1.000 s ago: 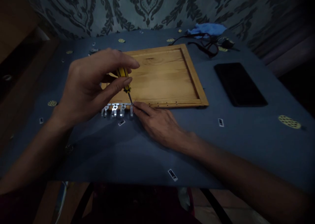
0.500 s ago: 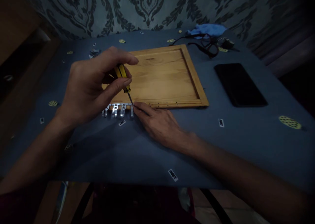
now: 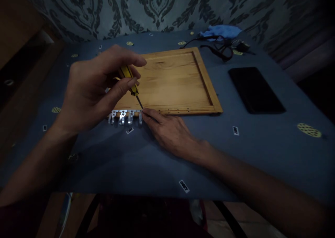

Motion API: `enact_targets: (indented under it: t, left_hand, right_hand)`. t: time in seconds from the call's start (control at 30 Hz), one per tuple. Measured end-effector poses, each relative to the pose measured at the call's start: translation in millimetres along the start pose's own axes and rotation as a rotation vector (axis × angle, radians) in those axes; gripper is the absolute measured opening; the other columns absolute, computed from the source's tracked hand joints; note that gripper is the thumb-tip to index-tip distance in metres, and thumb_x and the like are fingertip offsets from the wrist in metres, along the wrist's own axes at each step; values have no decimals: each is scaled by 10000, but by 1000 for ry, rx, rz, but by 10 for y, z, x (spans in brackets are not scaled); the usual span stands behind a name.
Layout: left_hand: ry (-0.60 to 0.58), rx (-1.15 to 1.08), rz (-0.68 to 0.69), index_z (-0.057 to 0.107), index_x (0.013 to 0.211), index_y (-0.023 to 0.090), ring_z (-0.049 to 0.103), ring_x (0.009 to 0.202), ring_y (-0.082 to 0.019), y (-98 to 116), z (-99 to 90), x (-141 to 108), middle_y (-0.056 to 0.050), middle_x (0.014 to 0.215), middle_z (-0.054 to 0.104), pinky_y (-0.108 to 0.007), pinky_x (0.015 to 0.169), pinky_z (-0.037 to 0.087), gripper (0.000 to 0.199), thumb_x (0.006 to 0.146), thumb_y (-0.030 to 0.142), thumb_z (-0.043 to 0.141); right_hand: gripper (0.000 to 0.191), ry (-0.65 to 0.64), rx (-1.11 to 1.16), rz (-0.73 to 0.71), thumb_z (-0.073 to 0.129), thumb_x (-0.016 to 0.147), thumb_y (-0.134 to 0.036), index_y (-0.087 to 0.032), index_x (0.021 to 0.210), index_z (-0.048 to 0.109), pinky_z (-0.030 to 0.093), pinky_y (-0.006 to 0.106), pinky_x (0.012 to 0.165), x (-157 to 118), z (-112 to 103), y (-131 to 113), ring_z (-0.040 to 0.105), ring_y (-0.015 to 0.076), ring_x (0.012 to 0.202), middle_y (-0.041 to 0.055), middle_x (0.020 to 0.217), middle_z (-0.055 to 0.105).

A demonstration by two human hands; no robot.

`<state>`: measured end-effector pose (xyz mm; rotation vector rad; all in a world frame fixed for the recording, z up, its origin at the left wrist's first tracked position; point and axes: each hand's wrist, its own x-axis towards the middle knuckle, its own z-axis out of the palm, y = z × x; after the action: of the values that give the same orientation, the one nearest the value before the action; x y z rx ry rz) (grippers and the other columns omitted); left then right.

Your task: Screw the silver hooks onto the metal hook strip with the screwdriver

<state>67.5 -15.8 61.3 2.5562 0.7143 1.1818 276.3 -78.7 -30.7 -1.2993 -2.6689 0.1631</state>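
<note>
My left hand is closed around a yellow and black screwdriver. The shaft slants down to the right, its tip at the right end of a metal strip with several hooks. That strip lies along the near edge of a wooden framed board, the hooks hanging over the edge. My right hand rests at the same edge, fingers pressed together beside the screwdriver tip; what they hold, if anything, is hidden. Small dark holes dot the near rail to the right of the fingertips.
A black phone-like slab lies on the blue cloth-covered table, right of the board. Behind it are dark glasses, keys and a blue cloth. A patterned curtain hangs at the back.
My left hand has shifted slightly left and tipped the screwdriver handle further left. The metal pieces behind that hand are now mostly covered. My right hand has stayed in place.
</note>
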Motion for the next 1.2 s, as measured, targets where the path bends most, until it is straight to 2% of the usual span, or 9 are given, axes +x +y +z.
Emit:
enact_targets:
  t: [0.33,0.6,0.8,0.93,1.0,1.1,1.2]
  left_hand:
    - [-39,34,-87,760,1208,311,797,976,-235,2,29,-25,-27,1044,786,-403,842,660,201,1019,252,729]
    - [-76,41,-85,742,1224,343,796,979,-234,6,3,-21,-18,1085,784,-396,838,657,192,1039,302,710]
    - [-111,86,-53,724,1229,272,805,944,-222,11,-21,-18,-25,1123,799,-370,799,674,182,1050,275,689]
    - [-128,95,-13,699,1272,260,789,952,-196,12,-8,-18,-29,1199,797,-331,734,668,212,1063,260,659]
    - [-135,101,-34,690,1279,267,780,974,-192,17,9,-18,-30,1211,788,-329,743,657,208,1080,273,632]
    - [-111,147,-43,703,1230,255,762,958,-182,13,36,-18,-44,1138,766,-301,742,643,174,1089,320,626]
    - [-46,295,-17,738,1175,250,714,908,-184,-13,63,-22,-51,1010,724,-285,713,629,170,1070,362,664]
  right_hand:
    - [626,-7,-12,-8,498,968,-23,-117,1586,540,659,414,848,7,30,10,777,288,1092,189,1631,580]
    - [612,-40,-15,-1,514,984,-28,-114,1590,539,665,420,866,19,2,-7,784,293,1101,179,1655,557]
    - [607,-33,1,7,513,974,-15,-117,1570,559,665,418,835,18,3,-6,785,292,1085,178,1650,563]
    - [606,-39,10,14,516,982,-21,-127,1577,556,663,413,827,21,-8,-7,787,284,1063,179,1649,563]
    - [611,-45,11,19,509,982,-21,-129,1582,551,664,421,812,22,-8,-9,789,286,1049,179,1653,559]
    - [609,-37,12,17,501,984,-27,-124,1583,549,663,438,824,18,6,-8,779,304,1095,179,1655,557]
    - [621,-9,8,4,507,977,-28,-127,1589,540,659,438,848,12,26,0,771,303,1122,180,1654,559]
